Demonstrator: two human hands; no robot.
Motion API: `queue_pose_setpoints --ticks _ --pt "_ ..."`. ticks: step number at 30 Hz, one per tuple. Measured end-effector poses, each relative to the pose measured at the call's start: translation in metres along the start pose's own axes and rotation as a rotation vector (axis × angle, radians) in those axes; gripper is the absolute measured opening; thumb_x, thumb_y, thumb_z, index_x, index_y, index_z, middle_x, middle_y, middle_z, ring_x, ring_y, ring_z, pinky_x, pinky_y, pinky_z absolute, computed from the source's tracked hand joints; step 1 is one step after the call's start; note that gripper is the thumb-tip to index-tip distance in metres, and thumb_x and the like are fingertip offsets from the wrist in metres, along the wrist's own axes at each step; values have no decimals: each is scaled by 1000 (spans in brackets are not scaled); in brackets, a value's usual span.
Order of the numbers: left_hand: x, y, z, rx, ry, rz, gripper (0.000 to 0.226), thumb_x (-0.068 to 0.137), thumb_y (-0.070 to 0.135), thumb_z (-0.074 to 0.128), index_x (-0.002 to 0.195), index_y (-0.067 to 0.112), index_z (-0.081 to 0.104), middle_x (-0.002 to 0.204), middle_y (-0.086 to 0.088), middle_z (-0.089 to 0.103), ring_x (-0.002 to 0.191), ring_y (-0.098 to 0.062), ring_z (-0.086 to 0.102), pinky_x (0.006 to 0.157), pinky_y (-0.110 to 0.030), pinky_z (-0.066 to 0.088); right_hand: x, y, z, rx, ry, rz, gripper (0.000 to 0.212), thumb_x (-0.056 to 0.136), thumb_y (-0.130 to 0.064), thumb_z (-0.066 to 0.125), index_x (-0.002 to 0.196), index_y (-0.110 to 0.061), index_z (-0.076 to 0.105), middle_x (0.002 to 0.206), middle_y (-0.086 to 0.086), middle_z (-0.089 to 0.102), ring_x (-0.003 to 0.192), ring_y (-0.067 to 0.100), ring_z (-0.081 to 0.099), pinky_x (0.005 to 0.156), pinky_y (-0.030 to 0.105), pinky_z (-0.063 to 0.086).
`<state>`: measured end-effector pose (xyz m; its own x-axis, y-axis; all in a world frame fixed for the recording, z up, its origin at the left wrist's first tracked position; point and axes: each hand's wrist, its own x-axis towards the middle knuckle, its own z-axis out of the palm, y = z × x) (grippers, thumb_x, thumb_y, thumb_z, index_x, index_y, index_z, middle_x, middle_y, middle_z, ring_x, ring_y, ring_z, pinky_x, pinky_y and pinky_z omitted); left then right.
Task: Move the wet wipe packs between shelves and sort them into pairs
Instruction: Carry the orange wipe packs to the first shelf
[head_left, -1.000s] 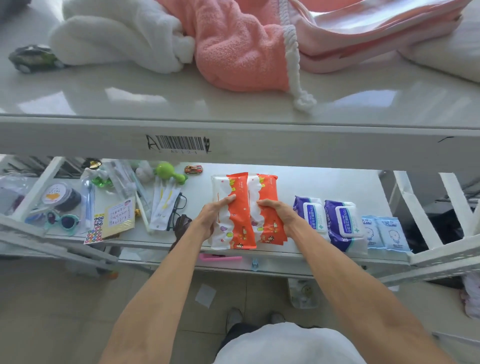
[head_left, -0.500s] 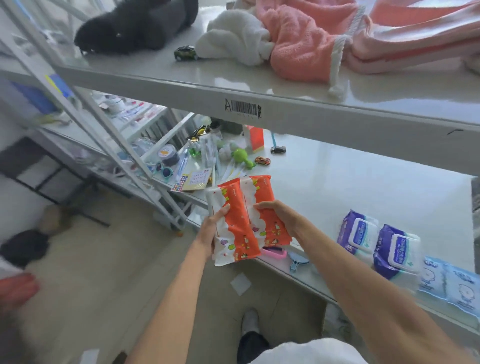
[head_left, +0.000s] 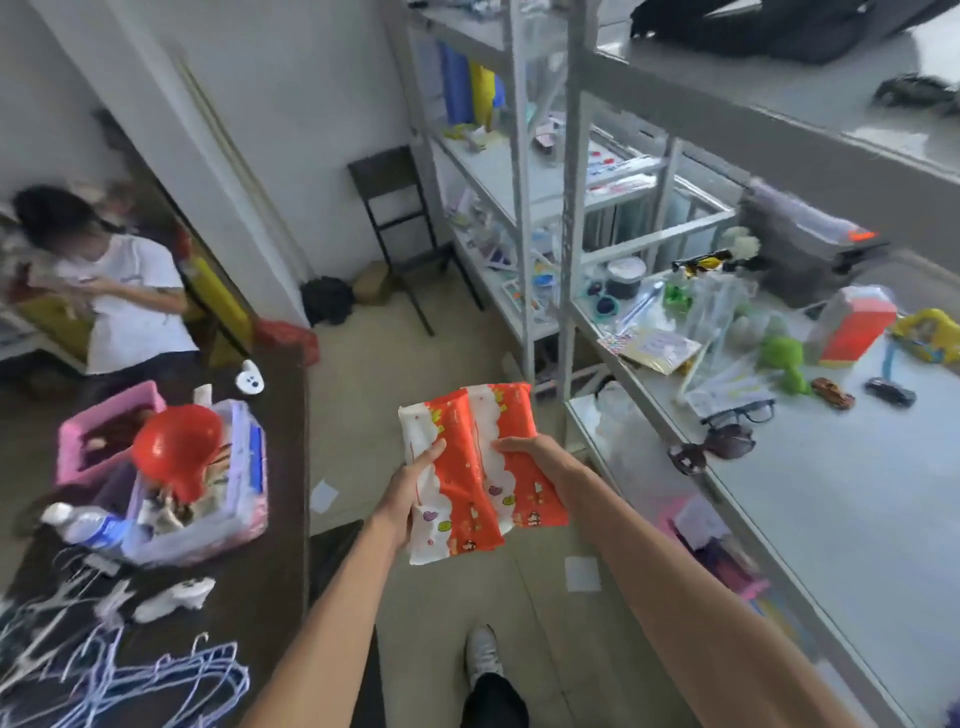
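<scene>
I have two wet wipe packs, the left pack (head_left: 448, 488) and the right pack (head_left: 511, 457), side by side and touching, out over the floor (head_left: 457, 343) and clear of the shelf (head_left: 831, 499) on my right. Both are orange with a wavy white band and small cartoon prints; the wrappers look soft and creased. My left hand (head_left: 410, 491) has its grip clenched on the left pack, thumb on top; my right hand (head_left: 530, 454) grasps the right pack the same way. The shelf carries sunglasses (head_left: 709, 448), a green toy (head_left: 784, 361) and an orange box (head_left: 857, 325). To my left a dark surface (head_left: 270, 545) holds a basket (head_left: 208, 514), what may be a red funnel (head_left: 179, 449), blurred, and wire hangers (head_left: 130, 680). A person in a white shirt (head_left: 130, 301) stands beyond it.
</scene>
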<state>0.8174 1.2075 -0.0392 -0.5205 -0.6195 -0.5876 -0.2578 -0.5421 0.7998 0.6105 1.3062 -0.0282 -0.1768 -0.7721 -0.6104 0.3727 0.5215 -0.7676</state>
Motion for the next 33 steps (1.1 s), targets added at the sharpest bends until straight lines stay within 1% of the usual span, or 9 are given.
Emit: queue_pose_setpoints --ticks 4,7,10,15,19,22,25,29,33 --pt "14 13 -62 -57 81 12 68 84 67 68 132 19 68 119 -11 79 114 -36 74 115 -59 45 56 -21 55 -91 -32 38 47 88 -32 79 126 -7 68 122 24 74 102 38 74 89 48 63" --pt "35 34 -100 -93 103 26 67 84 68 68 132 21 67 119 -9 79 113 -34 74 106 -53 53 97 -44 88 -115 -45 45 43 90 -31 78 124 -7 68 119 22 76 88 32 75 75 41 65" --pt "56 60 -131 -89 110 47 73 78 69 73 132 19 67 120 -10 78 114 -35 74 110 -58 50 128 -70 112 -115 -41 44 41 90 -31 78 122 -7 68 111 22 77 78 29 74 64 36 63" --pt "96 100 -170 -91 99 39 78 71 72 79 129 20 69 121 -11 78 115 -37 73 112 -63 45 179 -102 135 -89 -59 47 44 88 -31 79 124 -7 67 104 19 77 82 31 75 69 39 64" --pt "134 128 -190 -93 106 3 71 80 65 74 131 15 68 119 -13 78 113 -37 74 110 -59 49 226 -127 142 -93 -60 57 50 87 -32 80 127 -7 66 120 25 75 91 35 75 74 42 64" --pt "168 151 -202 -80 120 -25 64 84 63 73 128 17 70 118 -11 79 113 -37 74 108 -53 51 267 -148 142 -88 -57 70 46 88 -32 79 126 -7 66 120 25 74 90 35 75 72 41 64" --pt "217 180 -215 -80 141 -29 62 83 61 74 128 18 70 116 -10 80 111 -36 75 95 -44 57 316 -176 140 -73 -99 88 36 91 -33 76 118 -10 69 121 25 74 88 35 76 72 42 64" --pt "280 234 -230 -42 197 -27 37 94 54 65 118 26 70 93 8 84 87 -13 76 63 -24 52 388 -228 138 -62 -158 96 39 90 -33 77 120 -10 70 119 24 75 93 36 76 77 44 64" --pt "337 302 -248 -23 198 -13 27 97 53 62 108 29 69 78 15 81 76 -7 75 65 -26 50 453 -294 143 -66 -177 83 42 89 -34 77 123 -9 70 117 22 77 100 39 76 79 44 65"
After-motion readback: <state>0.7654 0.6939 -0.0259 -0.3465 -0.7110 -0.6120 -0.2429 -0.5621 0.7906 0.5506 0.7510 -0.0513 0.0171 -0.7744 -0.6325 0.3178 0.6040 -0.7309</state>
